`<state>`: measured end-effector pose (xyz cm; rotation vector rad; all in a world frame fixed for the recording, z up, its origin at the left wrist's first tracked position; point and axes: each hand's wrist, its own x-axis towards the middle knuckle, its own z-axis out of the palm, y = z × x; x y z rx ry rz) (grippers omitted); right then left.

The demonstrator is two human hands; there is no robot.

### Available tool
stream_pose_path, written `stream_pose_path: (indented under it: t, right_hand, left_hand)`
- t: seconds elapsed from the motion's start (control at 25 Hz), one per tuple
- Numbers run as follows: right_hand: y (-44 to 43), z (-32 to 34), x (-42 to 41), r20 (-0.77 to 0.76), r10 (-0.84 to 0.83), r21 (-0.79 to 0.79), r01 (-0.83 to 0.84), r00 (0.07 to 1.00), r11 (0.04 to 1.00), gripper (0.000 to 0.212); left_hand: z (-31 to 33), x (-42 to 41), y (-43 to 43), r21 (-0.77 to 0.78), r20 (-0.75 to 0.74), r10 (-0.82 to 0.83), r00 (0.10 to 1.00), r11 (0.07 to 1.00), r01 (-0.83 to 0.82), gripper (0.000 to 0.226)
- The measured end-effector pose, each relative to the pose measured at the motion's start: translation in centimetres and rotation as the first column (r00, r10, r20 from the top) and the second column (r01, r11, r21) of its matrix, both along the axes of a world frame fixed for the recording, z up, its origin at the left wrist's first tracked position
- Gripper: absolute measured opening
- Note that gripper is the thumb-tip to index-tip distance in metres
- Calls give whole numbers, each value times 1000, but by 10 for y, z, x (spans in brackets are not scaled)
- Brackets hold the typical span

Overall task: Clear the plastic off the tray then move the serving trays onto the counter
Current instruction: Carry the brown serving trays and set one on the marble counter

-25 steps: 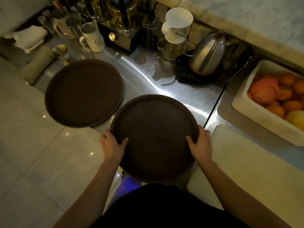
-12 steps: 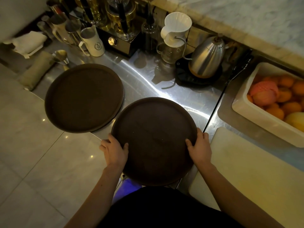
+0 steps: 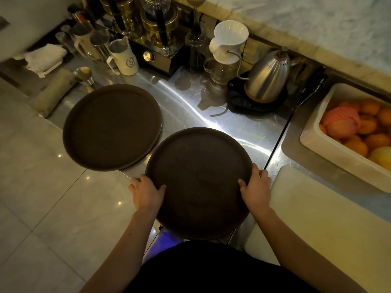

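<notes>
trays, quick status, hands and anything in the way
Left hand and right hand both gripping near tray by its rim. Far tray down on steel counter, overhanging the edge. Kettle well behind; nothing blocking.

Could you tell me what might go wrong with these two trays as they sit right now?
1. The held tray, gripped by the left hand and right hand, juts past the counter edge; released there, it might tip.
2. The other tray also overhangs the edge, so a nudge could knock it down.
</notes>
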<state>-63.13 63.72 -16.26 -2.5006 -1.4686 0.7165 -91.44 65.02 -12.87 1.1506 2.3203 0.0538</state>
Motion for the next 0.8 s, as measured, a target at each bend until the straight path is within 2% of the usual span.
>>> stream_pose_path:
  t: [0.32, 0.6, 0.72, 0.8]
  right_hand:
    - [-1, 4, 3, -49, 12, -1, -13, 999, 1000, 66]
    - [1, 10, 6, 8, 68, -28, -68, 998, 997, 61]
    - [0, 17, 4, 76, 114, 44, -117, 991, 992, 53]
    - [1, 24, -3, 66, 162, 122, -169, 985, 978, 51]
  left_hand:
    - [-10, -1, -9, 29, 17, -14, 1000, 999, 14, 76]
    - [-6, -1, -18, 90, 85, -2, 996, 996, -6, 75]
    - [-6, -1, -26, 144, 140, -1, 990, 989, -19, 75]
    - [-3, -3, -31, 199, 176, -5, 984, 979, -31, 72]
